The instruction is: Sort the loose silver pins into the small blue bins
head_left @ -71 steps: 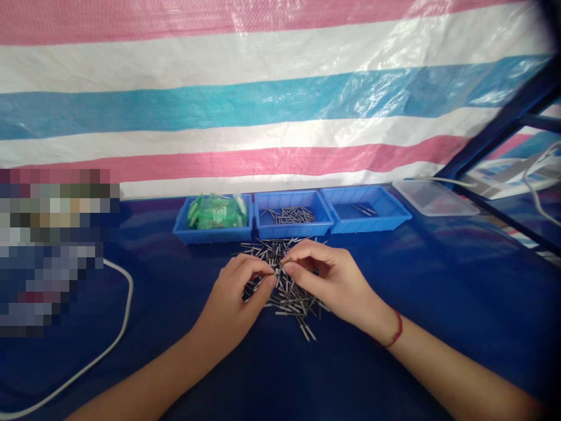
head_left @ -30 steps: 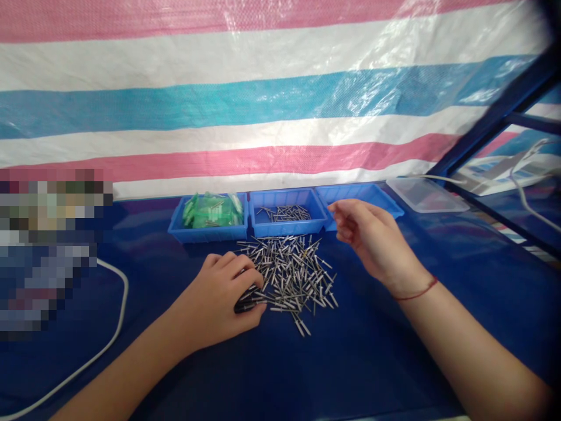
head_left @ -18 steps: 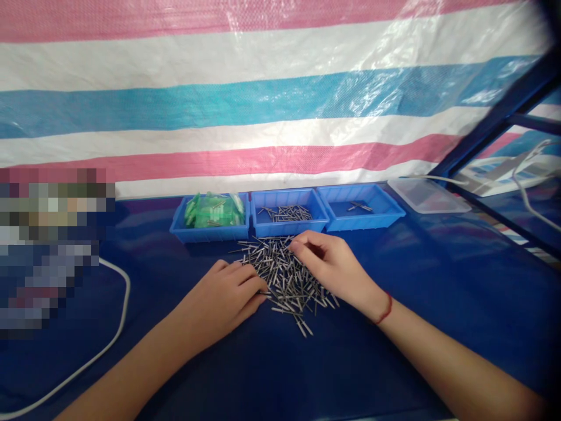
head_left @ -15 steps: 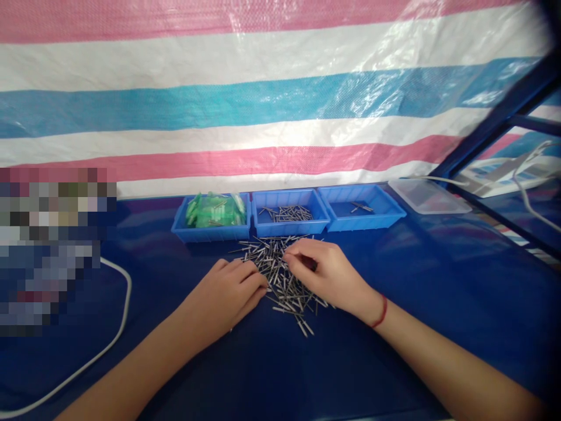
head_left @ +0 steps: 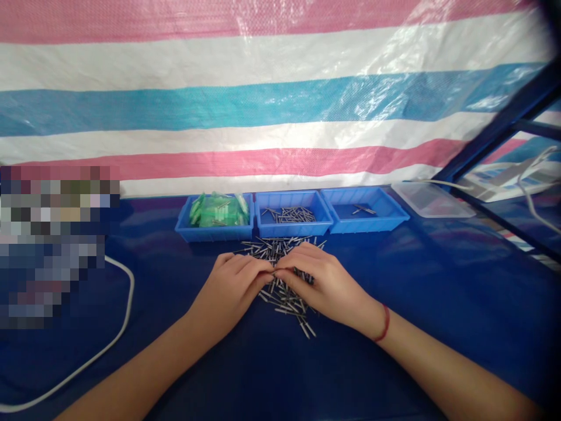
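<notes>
Loose blind rivets lie in a heap on the dark blue table, thin metal pins with a thicker end. Over the heap, the fingertips of both hands meet. My left hand is closed in a pinch at the heap's left side. From the right, my right hand, with a red cord on its wrist, pinches at the same spot. A thin rivet shows between the two sets of fingertips, mostly covered by them. Part of the heap is hidden beneath my right hand.
Behind the heap three blue bins stand in a row: the left bin with green packets, the middle bin with rivets, the right bin with a few. A clear plastic lid lies right; a white cable curves left.
My right hand has moved slightly down and my left slightly right, so their fingertips, apart before, now meet over the heap. The whole view has shifted a little.
</notes>
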The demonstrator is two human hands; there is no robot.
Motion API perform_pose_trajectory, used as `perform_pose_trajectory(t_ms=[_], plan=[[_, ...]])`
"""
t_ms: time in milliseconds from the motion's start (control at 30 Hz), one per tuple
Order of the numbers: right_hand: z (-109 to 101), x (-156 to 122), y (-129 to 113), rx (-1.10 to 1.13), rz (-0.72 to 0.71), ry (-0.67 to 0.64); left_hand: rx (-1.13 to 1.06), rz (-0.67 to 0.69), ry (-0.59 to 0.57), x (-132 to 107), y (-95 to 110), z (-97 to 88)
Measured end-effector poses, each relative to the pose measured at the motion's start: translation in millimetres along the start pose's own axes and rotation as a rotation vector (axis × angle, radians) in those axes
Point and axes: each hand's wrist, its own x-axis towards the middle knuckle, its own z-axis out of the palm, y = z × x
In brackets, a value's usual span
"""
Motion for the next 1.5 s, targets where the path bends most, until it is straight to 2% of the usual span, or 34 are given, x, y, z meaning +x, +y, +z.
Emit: perform_pose_trajectory(t_ms=[167,267,400,567,700,1067,1167,1267,1333,1400,1500], plan=[[1,-1,-3,0.189,0.203,0.154,-0.370,-0.266,0.152,-2,2,5.1],[3,-1,-5,0.260,0.263,0.156,-0.545,-0.374,0.223,-3,2,8.5],[5,-1,-9,0.284,0.268,0.095,-0.713,-0.430,0.223,-2,7,6.1],[4,-1,-12,0.260,0.193,0.047,-0.749,-0.448,0.203,0,15,1.8],[4,-1,-12,0.254,0.163,0.049,-0.734,-0.419,0.182,0,15,1.9],[7,-3,-9,0.266,0.227,0.123,-0.675,-0.360,0.174,-2,12,3.6],[7,-3,-9,0.249,0.228,0.147,-0.614,-0.346,0.146,-3,11,4.9],[1,-1,-10,0.210,0.193,0.177,-0.449,-0.293,0.064,-2,8,1.9],[-10,1,-8,0.124,0.168,0.235,-0.263,-0.213,0.006,-1,4,-6.0],[-27,1,-1,-0.042,0.170,0.356,-0.074,-0.112,-0.048,0,-2,-18.8],[-59,-1,21,-0.328,0.272,0.619,0.097,-0.140,-0.152,-1,-9,-41.9]])
